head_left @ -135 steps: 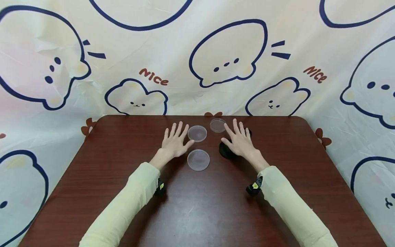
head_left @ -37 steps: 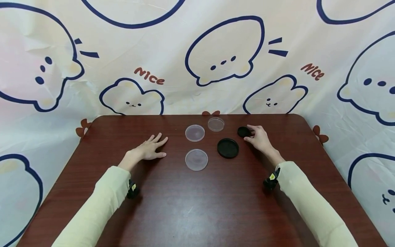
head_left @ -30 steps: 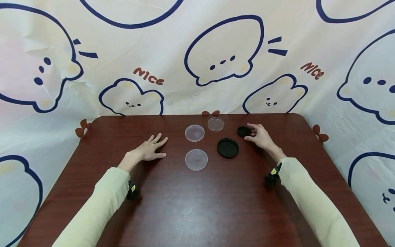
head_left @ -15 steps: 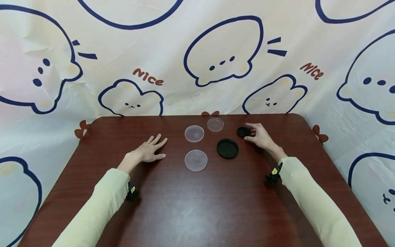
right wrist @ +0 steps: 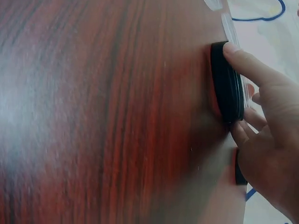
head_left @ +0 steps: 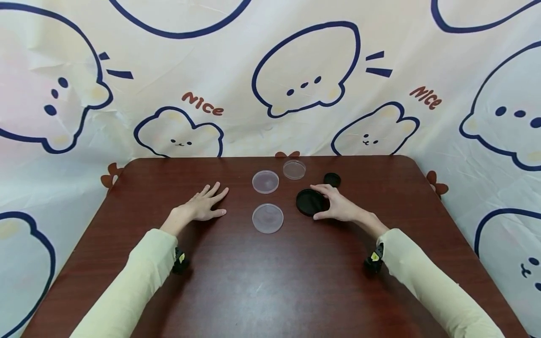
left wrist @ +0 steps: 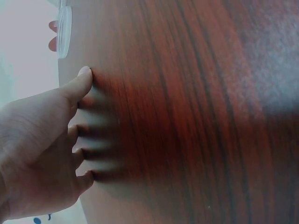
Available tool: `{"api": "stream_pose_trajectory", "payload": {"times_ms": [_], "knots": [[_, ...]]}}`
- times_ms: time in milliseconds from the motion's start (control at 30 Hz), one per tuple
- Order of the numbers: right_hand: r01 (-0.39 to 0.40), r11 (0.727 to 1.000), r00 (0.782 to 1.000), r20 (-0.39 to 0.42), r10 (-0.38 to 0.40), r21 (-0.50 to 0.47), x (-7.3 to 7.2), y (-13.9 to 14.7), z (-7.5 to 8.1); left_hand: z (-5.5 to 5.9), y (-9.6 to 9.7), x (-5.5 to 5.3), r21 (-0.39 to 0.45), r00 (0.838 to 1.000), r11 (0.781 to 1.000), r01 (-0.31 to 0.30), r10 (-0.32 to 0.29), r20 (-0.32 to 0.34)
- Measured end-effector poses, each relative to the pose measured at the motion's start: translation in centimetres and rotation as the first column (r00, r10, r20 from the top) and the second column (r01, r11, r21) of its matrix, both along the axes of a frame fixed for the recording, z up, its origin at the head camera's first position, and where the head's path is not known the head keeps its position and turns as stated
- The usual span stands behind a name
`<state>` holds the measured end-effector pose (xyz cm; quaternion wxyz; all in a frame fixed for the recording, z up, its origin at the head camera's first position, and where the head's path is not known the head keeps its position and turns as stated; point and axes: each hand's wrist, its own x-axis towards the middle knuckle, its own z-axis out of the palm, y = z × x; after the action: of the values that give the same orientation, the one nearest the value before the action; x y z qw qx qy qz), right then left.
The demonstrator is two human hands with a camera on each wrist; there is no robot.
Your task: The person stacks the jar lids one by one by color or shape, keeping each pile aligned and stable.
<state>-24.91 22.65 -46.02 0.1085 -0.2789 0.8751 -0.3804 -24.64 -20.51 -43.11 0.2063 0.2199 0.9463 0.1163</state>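
Observation:
My right hand (head_left: pixel 336 206) grips the large black round dish (head_left: pixel 307 203), thumb at its near rim and fingers at its far rim. In the right wrist view, that black dish (right wrist: pixel 225 84) sits on the table between thumb and fingertips. Just behind it is a smaller black round dish (head_left: pixel 332 179). Resting on the table at the left is my left hand (head_left: pixel 203 205), fingers spread and fingertips down. To its right lie two clear shallow round dishes, a far one (head_left: pixel 265 181) and a nearer one (head_left: pixel 268 218). A smaller clear dish (head_left: pixel 294 169) is near the back edge.
The dark red-brown wooden table (head_left: pixel 253 286) reaches back to a pale cloth (head_left: pixel 236 84) printed with cartoon outlines. Its rounded far edge runs close behind the small dishes. Both wrists carry small black cameras, the left camera (head_left: pixel 180 261) and the right camera (head_left: pixel 374 261).
My right hand has left the small black dish and moved left and nearer, onto the large black dish. Earlier the left hand drew back left from the clear dishes; lately it stays still.

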Motion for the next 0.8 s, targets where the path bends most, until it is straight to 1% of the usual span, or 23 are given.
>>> {"api": "stream_pose_trajectory", "payload": {"times_ms": [67,167,233,333,500,600,800], "knots": [[-0.001,1.000,1.000,-0.013,0.002,0.026,0.16,-0.28,-0.07,0.01,0.10,0.04,-0.006,1.000,1.000,0.001,-0.001,0.004],[0.016,0.998,1.000,-0.020,-0.015,0.053,0.27,-0.39,-0.16,-0.04,0.24,-0.02,-0.008,1.000,1.000,0.003,-0.003,0.010],[0.026,0.998,1.000,-0.019,-0.025,0.055,0.27,-0.34,-0.08,-0.08,0.31,-0.10,-0.010,1.000,1.000,0.005,-0.005,0.009],[0.029,0.999,1.000,-0.007,-0.028,0.044,0.17,-0.18,0.03,0.00,0.40,-0.19,-0.009,1.000,1.000,0.008,-0.008,0.011],[0.008,1.000,0.999,0.036,-0.007,-0.008,0.06,0.23,0.12,0.07,0.35,-0.18,-0.019,1.000,1.000,0.011,-0.010,0.021],[0.000,0.999,0.998,0.064,0.002,-0.037,0.13,0.42,0.13,0.02,0.28,-0.13,-0.021,1.000,1.000,0.009,-0.008,0.024],[-0.007,0.998,0.996,0.093,0.012,-0.057,0.49,0.58,0.23,0.02,0.24,-0.14,-0.022,1.000,1.000,0.005,-0.005,0.018]]}}
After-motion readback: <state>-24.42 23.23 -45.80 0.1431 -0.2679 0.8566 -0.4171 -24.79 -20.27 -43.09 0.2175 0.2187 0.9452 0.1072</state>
